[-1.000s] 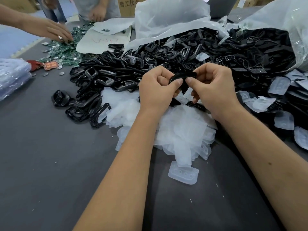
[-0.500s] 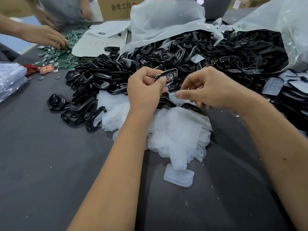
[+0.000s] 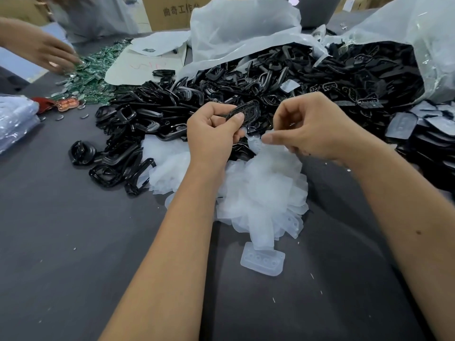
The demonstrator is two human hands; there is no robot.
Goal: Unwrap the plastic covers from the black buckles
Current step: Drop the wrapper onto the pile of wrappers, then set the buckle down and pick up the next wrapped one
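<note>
Dark grey surface [image 3: 61,242] underneath everything. Across its far half, a broad heap of black buckles [image 3: 283,77], spilling from a clear plastic bag [image 3: 418,33] at the far right and from under a second white bag [image 3: 241,28] in the middle. Nearer, in the centre, a pile of cast-off translucent plastic covers [image 3: 261,190], touching the near edge of the heap; one loose cover [image 3: 263,262] just in front of that pile, lying flat. More covered pieces stacked at the right edge [image 3: 403,124]. Far left, a scatter of small green circuit boards [image 3: 91,75] with another person's hand [image 3: 49,54] reaching into it; beside it a sheet of pale card [image 3: 145,62]; behind, a cardboard box [image 3: 170,11].

Above the cover pile, left hand [image 3: 211,134] curled round one black buckle [image 3: 245,112], thumb pressed on its near rim, buckle raised just over the heap. Close beside it, right hand [image 3: 317,129] pinching a translucent plastic cover [image 3: 256,141] between thumb and forefinger, the cover hanging below the buckle; contact between the two impossible to judge.
</note>
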